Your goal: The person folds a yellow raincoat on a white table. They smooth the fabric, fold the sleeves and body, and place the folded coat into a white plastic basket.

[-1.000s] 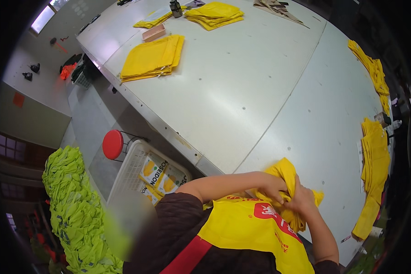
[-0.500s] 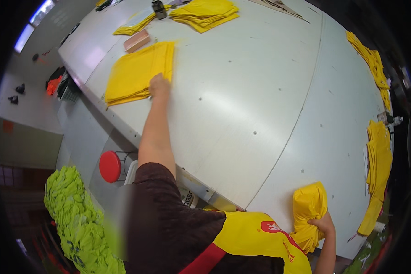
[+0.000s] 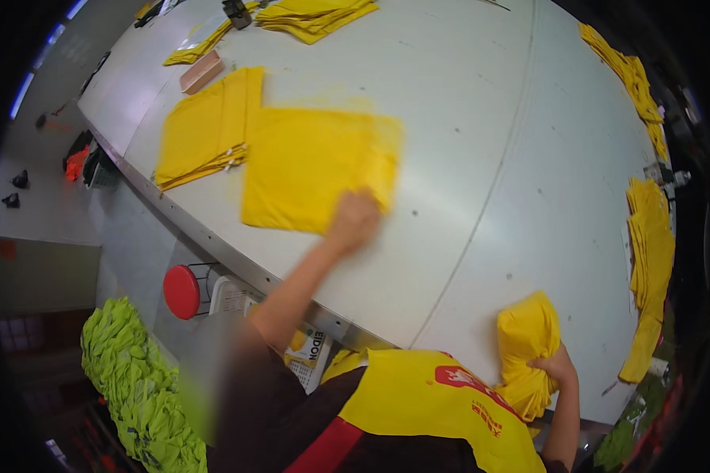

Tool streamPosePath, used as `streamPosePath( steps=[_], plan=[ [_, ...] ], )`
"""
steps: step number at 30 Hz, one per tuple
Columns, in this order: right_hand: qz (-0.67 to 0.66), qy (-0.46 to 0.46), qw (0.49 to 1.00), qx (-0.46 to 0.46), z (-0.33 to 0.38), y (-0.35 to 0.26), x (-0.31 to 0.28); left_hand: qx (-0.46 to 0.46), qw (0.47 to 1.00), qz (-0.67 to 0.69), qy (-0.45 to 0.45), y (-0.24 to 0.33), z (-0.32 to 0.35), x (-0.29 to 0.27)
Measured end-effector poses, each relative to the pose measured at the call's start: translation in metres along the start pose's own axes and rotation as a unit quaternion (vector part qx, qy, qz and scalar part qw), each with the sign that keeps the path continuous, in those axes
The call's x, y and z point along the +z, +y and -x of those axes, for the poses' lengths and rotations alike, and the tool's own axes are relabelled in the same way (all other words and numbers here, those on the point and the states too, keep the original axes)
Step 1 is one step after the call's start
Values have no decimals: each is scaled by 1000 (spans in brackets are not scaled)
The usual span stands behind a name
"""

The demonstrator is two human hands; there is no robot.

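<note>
My left hand [image 3: 355,217] is closed on the near right edge of a flat, roughly square yellow fabric piece [image 3: 300,165], slightly blurred by motion. This piece lies out over the pale table, its left side touching or overlapping the stack of folded yellow fabric [image 3: 201,130]. At the right, my right hand [image 3: 556,367] grips a gathered bundle of yellow fabric [image 3: 528,331] around its narrowed middle. The bundle stands puffed out above my fingers and creased below them, at the table's near edge.
A pinkish block [image 3: 202,72] and another yellow fabric stack [image 3: 315,16] sit farther off on the table [image 3: 450,236]. More yellow pieces [image 3: 651,244] line the right edge. Beside the table are a red stool [image 3: 181,292], a white basket [image 3: 230,296] and a lime-green fabric heap [image 3: 130,386].
My left hand has drawn one yellow piece off the stack, to the right and nearer. My right hand keeps its grip on the bundle. The view has shifted slightly.
</note>
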State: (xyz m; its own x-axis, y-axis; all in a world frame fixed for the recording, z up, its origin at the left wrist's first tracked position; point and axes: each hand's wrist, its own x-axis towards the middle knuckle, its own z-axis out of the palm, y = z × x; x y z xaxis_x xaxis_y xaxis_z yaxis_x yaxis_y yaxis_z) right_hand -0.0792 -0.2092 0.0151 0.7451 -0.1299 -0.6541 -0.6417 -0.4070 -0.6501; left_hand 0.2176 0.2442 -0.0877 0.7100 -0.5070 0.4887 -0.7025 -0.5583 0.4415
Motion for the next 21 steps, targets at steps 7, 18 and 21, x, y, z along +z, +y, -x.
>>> streamPosePath(
  steps=[7, 18, 21],
  plan=[
    [-15, 26, 998, -56, 2, 23, -22, 46, 969, 233, -72, 216, 76, 88],
    [-154, 69, 984, -64, 29, 54, -46, -55, 993, 93, -55, 227, 74, 78],
    [-107, 73, 988, -87, 33, 43, -44, -43, 995, 49, -69, 233, 64, 75]
  ],
)
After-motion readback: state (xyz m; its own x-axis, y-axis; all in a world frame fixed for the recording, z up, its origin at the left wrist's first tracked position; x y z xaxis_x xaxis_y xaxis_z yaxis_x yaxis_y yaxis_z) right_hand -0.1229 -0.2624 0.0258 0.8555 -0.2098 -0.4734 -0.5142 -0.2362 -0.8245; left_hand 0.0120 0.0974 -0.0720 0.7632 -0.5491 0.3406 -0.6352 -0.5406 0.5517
